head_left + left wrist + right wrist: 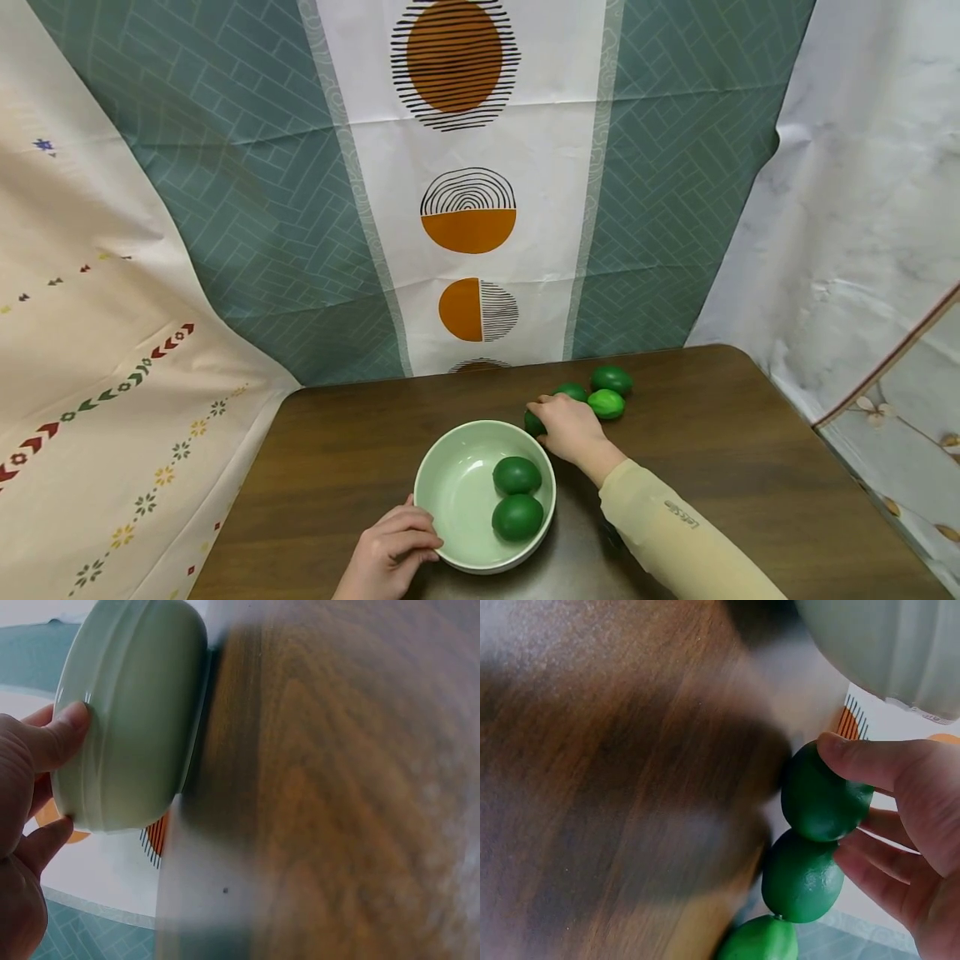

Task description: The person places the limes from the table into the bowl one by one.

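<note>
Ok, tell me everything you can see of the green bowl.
The green bowl is round, pale and glossy, ceramic-looking, with shallow ridges around its outer wall. It stands upright on the brown table; two dark green fruits lie inside, toward its right side. The left hand grips its left side.

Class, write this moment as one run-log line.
left hand: holds bowl; right hand: grips green fruit; in bowl: two fruits; on table: three more fruits
</note>
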Action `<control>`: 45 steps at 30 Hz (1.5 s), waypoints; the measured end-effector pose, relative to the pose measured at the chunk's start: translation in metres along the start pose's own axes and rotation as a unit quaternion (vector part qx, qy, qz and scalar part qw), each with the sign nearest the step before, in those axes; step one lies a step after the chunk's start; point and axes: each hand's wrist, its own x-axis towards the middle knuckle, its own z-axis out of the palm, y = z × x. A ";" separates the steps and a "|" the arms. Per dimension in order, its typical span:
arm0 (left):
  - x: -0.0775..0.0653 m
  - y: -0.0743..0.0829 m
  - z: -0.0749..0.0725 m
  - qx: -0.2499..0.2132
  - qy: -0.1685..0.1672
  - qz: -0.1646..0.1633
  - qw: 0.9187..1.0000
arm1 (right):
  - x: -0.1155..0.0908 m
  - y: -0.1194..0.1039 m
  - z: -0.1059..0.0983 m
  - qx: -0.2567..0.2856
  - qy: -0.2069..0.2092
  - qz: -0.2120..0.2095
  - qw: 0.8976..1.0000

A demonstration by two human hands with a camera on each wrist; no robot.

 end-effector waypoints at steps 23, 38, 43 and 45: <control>-0.002 -0.001 0.000 0.009 -0.002 -0.001 1.000 | 0.000 -0.002 0.002 0.003 0.004 -0.011 1.000; -0.004 -0.002 0.001 -0.001 0.007 0.000 1.000 | -0.002 -0.003 0.003 0.023 0.018 -0.017 0.999; -0.003 -0.003 0.001 -0.003 0.008 0.007 1.000 | -0.002 -0.002 0.004 0.025 0.013 -0.014 1.000; -0.003 -0.003 0.001 -0.002 0.008 0.008 1.000 | -0.002 -0.002 0.004 0.025 0.011 -0.012 1.000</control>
